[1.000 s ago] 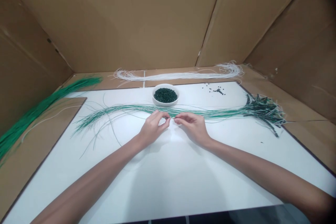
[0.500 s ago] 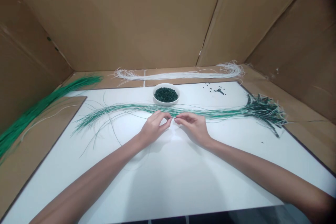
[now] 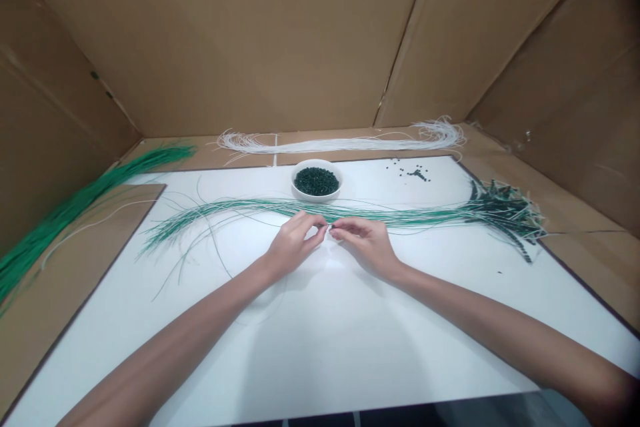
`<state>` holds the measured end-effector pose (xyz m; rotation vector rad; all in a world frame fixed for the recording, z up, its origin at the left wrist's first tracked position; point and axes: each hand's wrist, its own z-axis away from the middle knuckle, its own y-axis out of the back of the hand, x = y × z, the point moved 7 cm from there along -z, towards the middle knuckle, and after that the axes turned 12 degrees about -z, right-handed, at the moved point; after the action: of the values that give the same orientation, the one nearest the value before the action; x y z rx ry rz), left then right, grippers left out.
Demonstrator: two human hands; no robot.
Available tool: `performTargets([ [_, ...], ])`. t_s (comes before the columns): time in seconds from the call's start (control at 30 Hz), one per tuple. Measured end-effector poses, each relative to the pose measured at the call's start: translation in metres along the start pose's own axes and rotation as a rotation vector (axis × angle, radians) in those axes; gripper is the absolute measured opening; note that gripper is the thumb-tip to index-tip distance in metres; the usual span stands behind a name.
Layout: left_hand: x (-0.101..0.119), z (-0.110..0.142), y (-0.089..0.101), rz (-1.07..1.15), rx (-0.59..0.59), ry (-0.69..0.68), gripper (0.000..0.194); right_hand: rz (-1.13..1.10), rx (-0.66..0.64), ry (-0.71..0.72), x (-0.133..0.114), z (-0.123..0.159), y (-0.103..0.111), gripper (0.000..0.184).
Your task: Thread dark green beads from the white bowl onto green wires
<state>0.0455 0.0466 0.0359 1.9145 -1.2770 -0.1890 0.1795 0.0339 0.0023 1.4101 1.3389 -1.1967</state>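
Note:
My left hand (image 3: 296, 243) is closed in a pinch, holding the end of a thin pale string that trails back under the palm and is faint against the table. Fingertip to fingertip with it, my right hand (image 3: 369, 245) pinches a small dark bead, mostly covered by the fingers. Just beyond both hands lies a long bundle of green and white strings (image 3: 425, 216), whose right end carries a cluster of dark green beaded strands (image 3: 505, 210). Behind the bundle stands a white bowl (image 3: 317, 199) filled with dark green beads (image 3: 316, 181).
Loose dark beads (image 3: 417, 174) lie scattered right of the bowl on the white board (image 3: 330, 347). At the back runs a bundle of white strings (image 3: 345, 144); a green string bundle (image 3: 65, 213) lies at left. Cardboard walls (image 3: 260, 40) enclose the back and sides.
My right hand has shifted slightly left, its fingertips closer to the left ones. The left hand stays in place, still pinching.

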Motion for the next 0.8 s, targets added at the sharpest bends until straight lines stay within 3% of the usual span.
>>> performTargets([
  [0.23, 0.001, 0.000, 0.000, 0.000, -0.008, -0.022, 0.007, 0.009, -0.003, 0.037, -0.001, 0.000, 0.000, 0.017],
  [0.6, 0.003, -0.001, 0.001, 0.016, -0.034, -0.015, 0.008, 0.203, -0.031, 0.280, -0.025, 0.005, -0.004, 0.011],
  [0.8, 0.004, -0.001, 0.001, 0.021, -0.028, -0.032, 0.007, 0.190, -0.013, 0.276, -0.024, 0.005, -0.003, 0.012],
])
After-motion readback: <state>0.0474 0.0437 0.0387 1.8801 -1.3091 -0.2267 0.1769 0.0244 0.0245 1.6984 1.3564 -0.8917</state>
